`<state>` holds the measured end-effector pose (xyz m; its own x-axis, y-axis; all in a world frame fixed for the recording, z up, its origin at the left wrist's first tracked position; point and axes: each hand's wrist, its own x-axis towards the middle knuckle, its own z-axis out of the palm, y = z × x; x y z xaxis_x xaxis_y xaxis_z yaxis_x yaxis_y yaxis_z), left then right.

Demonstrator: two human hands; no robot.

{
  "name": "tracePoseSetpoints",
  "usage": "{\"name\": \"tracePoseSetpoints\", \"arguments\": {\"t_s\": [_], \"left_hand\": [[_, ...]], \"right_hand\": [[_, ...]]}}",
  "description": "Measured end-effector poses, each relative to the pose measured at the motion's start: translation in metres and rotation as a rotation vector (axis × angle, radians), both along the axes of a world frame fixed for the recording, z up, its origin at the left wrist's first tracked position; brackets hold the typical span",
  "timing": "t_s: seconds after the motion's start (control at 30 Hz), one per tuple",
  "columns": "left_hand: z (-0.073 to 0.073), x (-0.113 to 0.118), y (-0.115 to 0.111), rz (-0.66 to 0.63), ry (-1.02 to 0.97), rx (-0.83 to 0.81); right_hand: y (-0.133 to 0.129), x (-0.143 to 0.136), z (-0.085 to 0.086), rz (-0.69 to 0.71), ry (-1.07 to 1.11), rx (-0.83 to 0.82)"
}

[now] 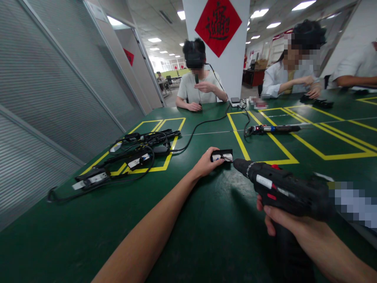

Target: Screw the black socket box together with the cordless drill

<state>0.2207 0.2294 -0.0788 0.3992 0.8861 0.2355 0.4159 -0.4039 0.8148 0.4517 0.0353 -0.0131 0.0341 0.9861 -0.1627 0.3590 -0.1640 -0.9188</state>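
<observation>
My left hand [207, 162] grips a small black box-shaped part [226, 153] at its left end, holding it on the green table. White and a bit of blue show inside this part; its exact kind I cannot make out. In my right hand [284, 219] is a black cordless drill [279, 184], fingers wrapped round its handle. The drill lies nearly level, its chuck pointing left at the part's right end. A thin bit seems to reach from the chuck to the part; whether it touches a screw cannot be seen.
On the green table [188, 236], several black devices with cables [141, 151] lie at left, inside yellow tape. A rod-shaped tool with a blue band [273, 129] lies at right, near a small white box [235, 101]. Several people sit across the table. A blurred item [356, 204] is at far right.
</observation>
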Motion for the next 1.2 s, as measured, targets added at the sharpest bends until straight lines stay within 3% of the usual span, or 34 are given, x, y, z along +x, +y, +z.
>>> {"name": "tracePoseSetpoints", "arguments": {"t_s": [0.23,0.53,1.2], "left_hand": [[0.0001,0.0006,0.0000,0.007,-0.006,0.004],[0.0017,0.0011,-0.0011,0.006,-0.001,0.001],[-0.0022,0.0013,0.0007,0.007,-0.019,-0.002]], "right_hand": [[-0.0006,0.0010,0.0024,0.074,0.015,-0.117],[-0.0024,-0.0018,0.0096,0.055,0.008,-0.130],[-0.0018,-0.0005,0.0057,0.038,0.028,-0.124]]}}
